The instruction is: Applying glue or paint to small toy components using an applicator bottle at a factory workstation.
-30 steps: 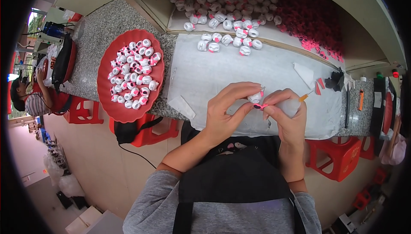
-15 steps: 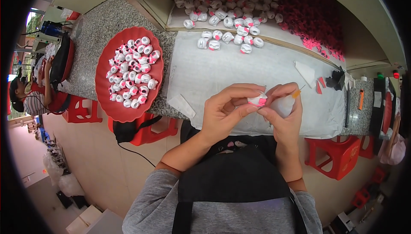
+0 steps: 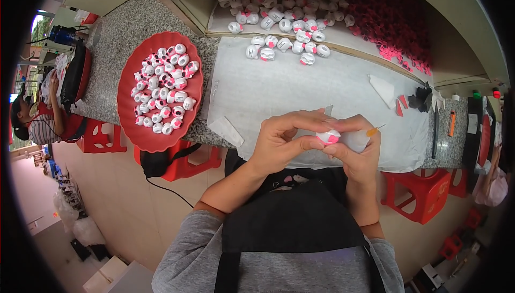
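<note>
My left hand and my right hand meet over the near edge of the white sheet on the stone counter. Between their fingertips sits a small white piece with a pink part, pinched by both hands. My right hand also holds a thin tool with an orange tip that sticks out to the right. To my left a red round tray carries several white and pink pieces.
A loose heap of white pieces lies at the sheet's far edge, with a mass of small pink parts further right. Red stools stand under the counter. Another person sits at far left. Small tools lie at right.
Both hands have stayed together at the sheet's near edge, turning the small piece slightly; the pink part now faces toward me. Nothing else has moved.
</note>
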Demonstrator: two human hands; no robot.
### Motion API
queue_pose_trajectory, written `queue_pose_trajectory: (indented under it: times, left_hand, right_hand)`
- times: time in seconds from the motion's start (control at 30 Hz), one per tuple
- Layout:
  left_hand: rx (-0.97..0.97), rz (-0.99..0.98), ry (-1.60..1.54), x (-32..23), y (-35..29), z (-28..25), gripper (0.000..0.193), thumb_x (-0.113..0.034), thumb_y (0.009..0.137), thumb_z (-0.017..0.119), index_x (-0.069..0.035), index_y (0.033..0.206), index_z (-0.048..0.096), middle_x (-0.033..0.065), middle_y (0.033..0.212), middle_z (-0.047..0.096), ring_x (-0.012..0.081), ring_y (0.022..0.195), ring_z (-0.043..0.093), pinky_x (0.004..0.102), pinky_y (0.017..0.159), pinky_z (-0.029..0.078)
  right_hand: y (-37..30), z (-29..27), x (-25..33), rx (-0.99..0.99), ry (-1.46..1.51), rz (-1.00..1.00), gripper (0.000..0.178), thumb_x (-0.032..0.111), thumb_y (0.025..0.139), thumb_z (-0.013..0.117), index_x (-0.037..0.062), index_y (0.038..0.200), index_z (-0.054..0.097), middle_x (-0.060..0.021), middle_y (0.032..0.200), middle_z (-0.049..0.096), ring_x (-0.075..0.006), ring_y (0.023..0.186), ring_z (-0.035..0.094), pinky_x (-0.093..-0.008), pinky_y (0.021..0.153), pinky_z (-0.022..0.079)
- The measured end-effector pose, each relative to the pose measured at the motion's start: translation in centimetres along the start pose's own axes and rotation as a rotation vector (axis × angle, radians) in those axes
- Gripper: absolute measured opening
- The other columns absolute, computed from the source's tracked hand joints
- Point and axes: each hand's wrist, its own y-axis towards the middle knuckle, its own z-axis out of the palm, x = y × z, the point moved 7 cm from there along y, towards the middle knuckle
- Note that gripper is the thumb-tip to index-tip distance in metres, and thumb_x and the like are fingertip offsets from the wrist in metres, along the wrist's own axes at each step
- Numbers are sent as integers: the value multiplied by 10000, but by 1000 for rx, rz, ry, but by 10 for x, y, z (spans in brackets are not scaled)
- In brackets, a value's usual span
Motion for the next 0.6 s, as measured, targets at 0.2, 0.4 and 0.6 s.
queue_pose_trajectory:
  times: [0.2, 0.4, 0.6]
  left_hand:
    - [16, -16, -5, 1, -1, 2, 203, -19, 671, 583, 16, 862, 523, 149, 895, 545, 231, 914, 501, 433, 908, 274]
    - [20, -40, 12, 2, -3, 3, 239, 15, 698, 542, 48, 930, 496, 152, 933, 530, 227, 941, 484, 413, 915, 269]
    - [-16, -10, 40, 2, -4, 0, 230, 28, 705, 527, 51, 932, 497, 149, 939, 529, 220, 948, 479, 407, 916, 269]
  right_hand:
    - [0, -2, -2, -21, 16, 32, 242, 3, 604, 660, -5, 815, 544, -37, 685, 541, -71, 599, 486, -184, 524, 383]
    - [1, -2, -1, -26, 43, 56, 239, -13, 614, 639, -14, 831, 539, -44, 660, 540, -60, 540, 471, -170, 472, 362]
    - [1, 0, -1, -26, -2, 22, 253, -42, 633, 582, -26, 880, 528, -44, 652, 537, -54, 515, 460, -165, 451, 350]
